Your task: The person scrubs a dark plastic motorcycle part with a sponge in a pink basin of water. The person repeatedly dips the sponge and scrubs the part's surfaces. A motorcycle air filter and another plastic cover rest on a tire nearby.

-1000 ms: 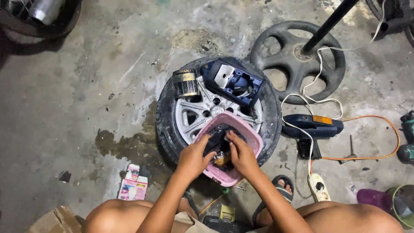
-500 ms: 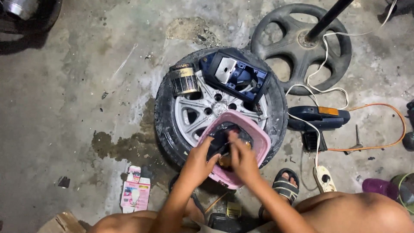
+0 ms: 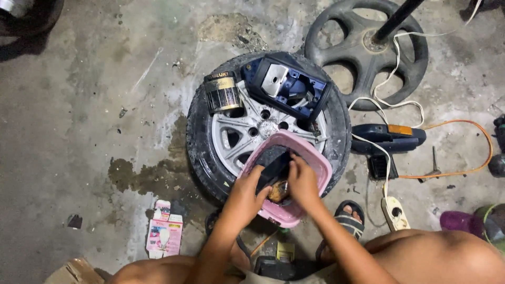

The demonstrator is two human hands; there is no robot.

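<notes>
While both hands work inside the pink tub [image 3: 315,158] on the wheel [image 3: 231,137], left hand [image 3: 244,194] grips a dark block [image 3: 273,165]; right hand [image 3: 302,181], fingers curled, presses beside it. Block looks rigid, probably wet and slippery; hold its long edges.

Both forearms reach forward, the left hand [image 3: 246,193] and right hand [image 3: 302,180] close together, fingers curled downward.

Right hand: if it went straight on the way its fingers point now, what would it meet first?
The right hand points up-left into the pink basin; it would likely meet the dark block there first, though depth is unclear.
</notes>
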